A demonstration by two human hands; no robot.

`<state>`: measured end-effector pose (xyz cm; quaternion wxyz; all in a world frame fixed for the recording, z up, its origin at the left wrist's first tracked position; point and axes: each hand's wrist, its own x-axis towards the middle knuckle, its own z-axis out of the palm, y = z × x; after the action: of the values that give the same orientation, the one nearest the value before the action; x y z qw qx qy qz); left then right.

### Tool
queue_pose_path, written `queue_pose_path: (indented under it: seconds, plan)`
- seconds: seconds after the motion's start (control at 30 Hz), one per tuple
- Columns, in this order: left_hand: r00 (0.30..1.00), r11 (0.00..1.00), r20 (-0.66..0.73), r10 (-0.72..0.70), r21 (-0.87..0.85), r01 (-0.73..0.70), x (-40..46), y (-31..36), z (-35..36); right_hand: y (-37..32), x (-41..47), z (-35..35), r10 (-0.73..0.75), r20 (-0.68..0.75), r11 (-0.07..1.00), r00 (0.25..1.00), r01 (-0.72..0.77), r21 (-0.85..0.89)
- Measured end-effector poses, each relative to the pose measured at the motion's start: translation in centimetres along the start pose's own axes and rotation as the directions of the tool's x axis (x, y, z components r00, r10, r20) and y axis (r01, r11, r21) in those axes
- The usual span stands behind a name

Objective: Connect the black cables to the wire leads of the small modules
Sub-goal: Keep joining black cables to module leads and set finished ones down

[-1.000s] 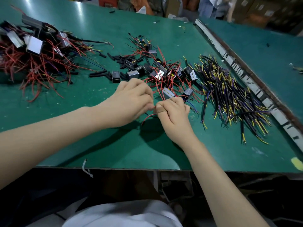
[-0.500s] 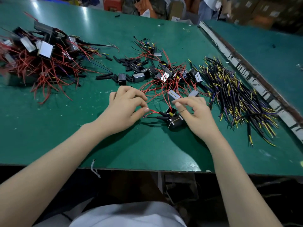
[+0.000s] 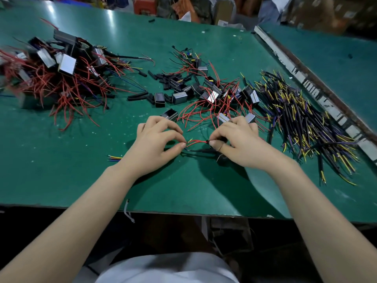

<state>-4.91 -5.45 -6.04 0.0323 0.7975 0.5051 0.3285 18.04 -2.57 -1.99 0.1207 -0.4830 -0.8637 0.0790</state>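
Observation:
My left hand [image 3: 156, 142] pinches the free ends of thin red wire leads [image 3: 196, 141] between thumb and forefinger. My right hand [image 3: 239, 142] pinches the other end of those leads, where they leave a small black module [image 3: 222, 159] that lies half hidden under the palm. A black cable [image 3: 199, 150] runs on the table just below the red leads, between both hands. Loose small modules with red leads [image 3: 212, 97] lie scattered behind my hands. A heap of black cables with yellow and purple ends [image 3: 302, 119] lies to the right.
A big tangle of modules with red wires [image 3: 53, 76] fills the far left of the green table [image 3: 61, 170]. Short black sleeve pieces [image 3: 161, 76] lie mid-table. A few coloured wire ends [image 3: 114, 158] lie left of my left wrist. A metal rail [image 3: 314, 86] bounds the right side.
My hands have drawn apart from touching, stretching the red leads between them. The module has ended up under my right palm.

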Motion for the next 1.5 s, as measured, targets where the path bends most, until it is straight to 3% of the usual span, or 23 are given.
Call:
queue_pose_path:
  seconds: [0.2, 0.33, 0.67, 0.9, 1.0, 1.17, 1.33, 1.5]
  plan:
    - [0.99, 0.995, 0.137, -0.029, -0.092, 0.042, 0.5, 0.0, 0.2, -1.3, 0.1, 0.0, -0.07, -0.039, 0.991, 0.997, 0.065, -0.121]
    - [0.989, 0.955, 0.124, -0.079, -0.274, 0.11, 0.1, 0.0, 0.0, -2.4, 1.0, 0.0, -0.12, -0.025, 0.978, 0.992, 0.114, -0.176]
    - [0.975, 0.809, 0.093, -0.202, -0.546, 0.219, 0.2, -0.1, -0.6, -3.0, 2.2, -0.5, -0.16, -0.048, 0.979, 0.986, 0.152, -0.135]
    - [0.97, 0.697, 0.091, -0.226, -0.68, 0.227, 0.7, -0.2, -0.3, -3.6, 1.9, -0.1, -0.046, -0.099, 0.999, 0.994, 0.047, 0.006]
    - [0.972, 0.71, 0.08, -0.223, -0.669, 0.218, 0.6, -0.2, -0.3, -3.7, 1.5, 0.3, -0.015, -0.147, 0.999, 0.989, 0.022, 0.046]
    - [0.981, 0.833, 0.036, -0.189, -0.524, 0.179, 0.4, 0.0, -0.3, -3.6, 1.0, 1.1, 0.015, -0.18, 1.0, 0.984, -0.011, 0.025]
    - [0.989, 0.913, 0.001, -0.145, -0.384, 0.134, 0.3, 0.2, -0.4, -3.5, 0.7, 1.9, 0.068, -0.21, 0.992, 0.975, -0.043, 0.12]
    - [0.994, 0.945, -0.007, -0.11, -0.31, 0.102, 0.4, 0.4, -0.2, -3.6, 0.4, 2.6, 0.044, -0.277, 0.992, 0.96, -0.011, 0.122]
